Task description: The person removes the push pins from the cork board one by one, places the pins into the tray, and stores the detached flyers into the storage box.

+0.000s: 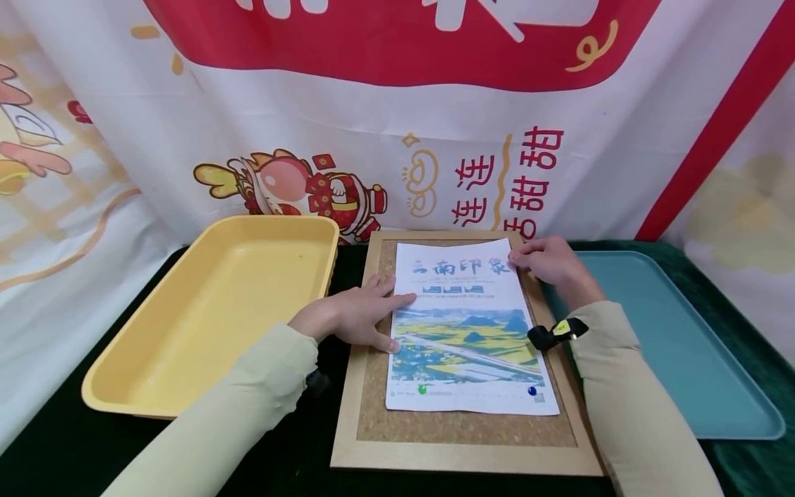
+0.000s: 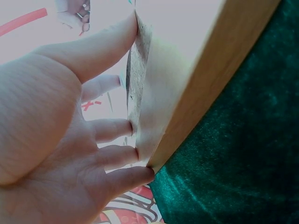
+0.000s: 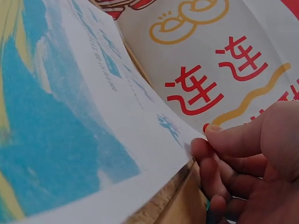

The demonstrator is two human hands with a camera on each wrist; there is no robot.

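Observation:
A printed sheet [image 1: 453,293] with a landscape picture lies on a wood-framed corkboard [image 1: 466,431]. A green push pin [image 1: 422,390] sits at its lower left, a blue push pin [image 1: 532,391] at its lower right. My left hand [image 1: 357,316] spreads its fingers across the board's left side, with thumb and index fingertip on the sheet's left edge. At the sheet's upper right corner is my right hand [image 1: 553,266]. Its thumb and index finger pinch a small red push pin [image 3: 205,127], mostly hidden by the fingertips, right at the paper's edge.
A yellow tray [image 1: 242,324] stands left of the board, and a blue-green tray [image 1: 671,345] lies to the right, partly behind my right arm. Dark green cloth [image 1: 279,449] covers the table. A printed white and red backdrop [image 1: 373,110] hangs behind.

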